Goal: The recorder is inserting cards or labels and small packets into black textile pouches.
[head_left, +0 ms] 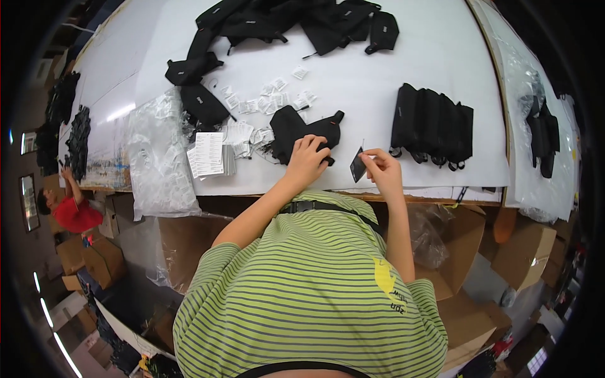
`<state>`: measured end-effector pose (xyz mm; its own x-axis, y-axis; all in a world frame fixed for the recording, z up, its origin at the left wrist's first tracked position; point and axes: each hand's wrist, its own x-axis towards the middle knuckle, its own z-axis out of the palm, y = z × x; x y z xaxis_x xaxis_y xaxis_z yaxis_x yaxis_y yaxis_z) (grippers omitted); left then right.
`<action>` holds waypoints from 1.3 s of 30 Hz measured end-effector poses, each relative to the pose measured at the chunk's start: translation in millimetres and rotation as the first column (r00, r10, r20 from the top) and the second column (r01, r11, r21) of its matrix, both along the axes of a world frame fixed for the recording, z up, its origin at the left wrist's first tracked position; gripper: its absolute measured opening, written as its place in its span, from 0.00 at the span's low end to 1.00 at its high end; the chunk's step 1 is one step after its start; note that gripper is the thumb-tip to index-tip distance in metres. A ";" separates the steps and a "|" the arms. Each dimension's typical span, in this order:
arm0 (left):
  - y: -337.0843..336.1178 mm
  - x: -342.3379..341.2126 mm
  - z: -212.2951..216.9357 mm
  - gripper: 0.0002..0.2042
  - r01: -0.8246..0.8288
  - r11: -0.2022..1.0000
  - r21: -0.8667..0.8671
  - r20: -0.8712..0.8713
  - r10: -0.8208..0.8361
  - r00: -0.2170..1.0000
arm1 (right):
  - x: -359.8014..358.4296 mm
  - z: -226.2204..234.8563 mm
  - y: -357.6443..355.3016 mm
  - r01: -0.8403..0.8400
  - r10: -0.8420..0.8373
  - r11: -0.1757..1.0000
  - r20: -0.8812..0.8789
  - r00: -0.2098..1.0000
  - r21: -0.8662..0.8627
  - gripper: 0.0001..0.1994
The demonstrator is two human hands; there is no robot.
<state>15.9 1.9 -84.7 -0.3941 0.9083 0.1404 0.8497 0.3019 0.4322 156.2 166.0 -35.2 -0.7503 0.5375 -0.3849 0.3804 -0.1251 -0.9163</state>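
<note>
My left hand [307, 159] rests on a small black fabric bag [290, 126] on the white table in front of me. Its fingers are bent and press into the cloth; their tips are partly hidden. A little to the right, my right hand [383, 170] pinches a dark hang tag [358, 167] between thumb and fingertips, just above the tabletop. A thin string rises from the tag's upper end. Beside the bag on the left lie a stack of white printed cards [210, 151] and several black cords. Small white packets [274, 97] are scattered beyond it.
A row of folded black bags [432, 123] lies to the right. More black bags [271, 22] are heaped at the far side. Clear plastic bags [161, 164] hang over the table's edge at left. Cardboard boxes [463, 239] stand below, and another person [72, 205] is at far left.
</note>
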 end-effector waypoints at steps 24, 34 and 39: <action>-61.8 35.3 89.9 0.05 -0.527 0.845 0.091 0.685 0.331 0.649 | -16.5 24.7 -68.4 -0.340 0.472 0.802 -0.173 0.864 0.492 0.08; -48.6 30.1 126.2 0.03 -0.570 0.796 0.204 0.978 -0.138 0.157 | -6.0 52.6 -45.7 -0.264 0.135 0.923 -0.407 0.904 -0.279 0.07; -38.2 31.0 136.3 0.06 -0.552 0.832 0.046 0.985 0.054 0.163 | -10.2 52.3 -53.1 -0.199 0.144 0.971 -0.343 0.928 -0.131 0.06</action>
